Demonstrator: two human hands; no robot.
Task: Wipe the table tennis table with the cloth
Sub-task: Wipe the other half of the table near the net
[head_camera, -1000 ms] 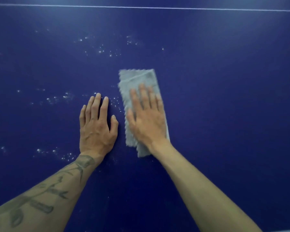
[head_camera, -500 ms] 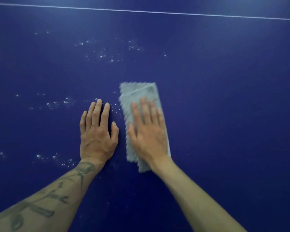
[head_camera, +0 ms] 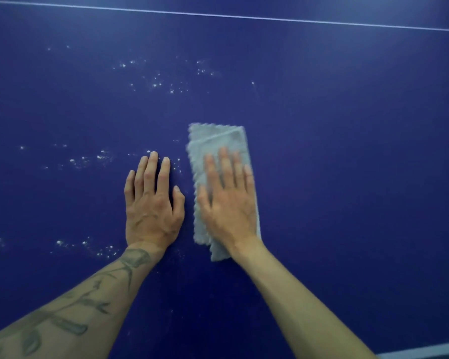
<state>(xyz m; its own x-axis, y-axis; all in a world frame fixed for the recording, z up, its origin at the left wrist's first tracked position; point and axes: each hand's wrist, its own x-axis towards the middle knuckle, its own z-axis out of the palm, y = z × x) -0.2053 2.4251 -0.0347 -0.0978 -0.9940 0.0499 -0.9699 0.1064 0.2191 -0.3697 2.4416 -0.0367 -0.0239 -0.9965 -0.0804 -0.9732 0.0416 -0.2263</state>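
Observation:
A folded light-grey cloth (head_camera: 213,139) lies flat on the dark blue table tennis table (head_camera: 347,151), near the middle of the view. My right hand (head_camera: 228,200) presses down on the cloth with straight, spread fingers; it looks slightly blurred. My left hand (head_camera: 153,203) rests palm-down on the bare table just left of the cloth, fingers straight, a narrow gap between thumb and cloth edge. White specks of dust (head_camera: 156,81) dot the surface ahead and to the left of my hands.
A thin white line (head_camera: 244,17) crosses the table at the far side. A pale strip of the table's near edge (head_camera: 425,352) shows at the bottom right. More dust (head_camera: 94,159) lies left of my left hand.
My right hand has slid the cloth toward me, down the table. My left hand stays planted in the same spot.

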